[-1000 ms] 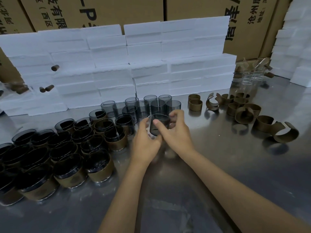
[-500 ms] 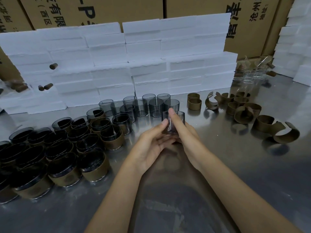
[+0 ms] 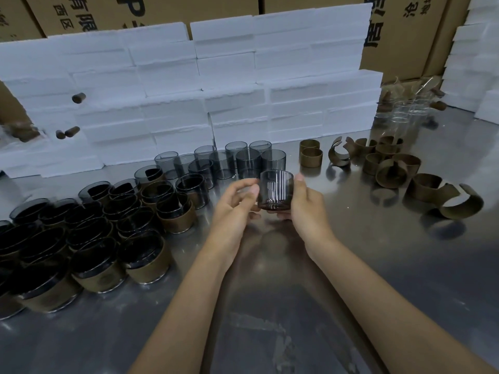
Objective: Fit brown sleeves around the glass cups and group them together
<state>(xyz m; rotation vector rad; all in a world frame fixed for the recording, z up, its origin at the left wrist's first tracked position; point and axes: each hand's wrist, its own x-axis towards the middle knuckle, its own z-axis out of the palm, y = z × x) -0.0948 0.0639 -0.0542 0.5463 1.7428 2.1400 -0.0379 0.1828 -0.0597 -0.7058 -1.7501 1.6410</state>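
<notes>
A smoky glass cup point(image 3: 276, 190) with no sleeve on it is held above the metal table point(image 3: 378, 265), in the middle of the view, just in front of the bare cups. It stands upright, its axis close to vertical, mouth up and thick base down. The right hand point(image 3: 306, 209) grips it from the right side, thumb up along the wall near the rim and fingers curled under the base. The left hand point(image 3: 233, 209) is at the cup's left side with its fingers bent; the thumb and fingertips point(image 3: 252, 188) lie against the wall, though whether they truly pinch it cannot be told. Behind the held cup stands a cluster of bare grey cups point(image 3: 237, 160), all upright. To the left, a large group of cups wearing brown sleeves point(image 3: 145, 265) sits packed together, upright too. To the right, loose brown sleeves point(image 3: 388, 172) lie scattered, two of them point(image 3: 311, 153) standing as closed rings and several others sprung open into C shapes. White foam blocks point(image 3: 229, 76) are stacked along the back, with cardboard boxes point(image 3: 172, 9) behind them
</notes>
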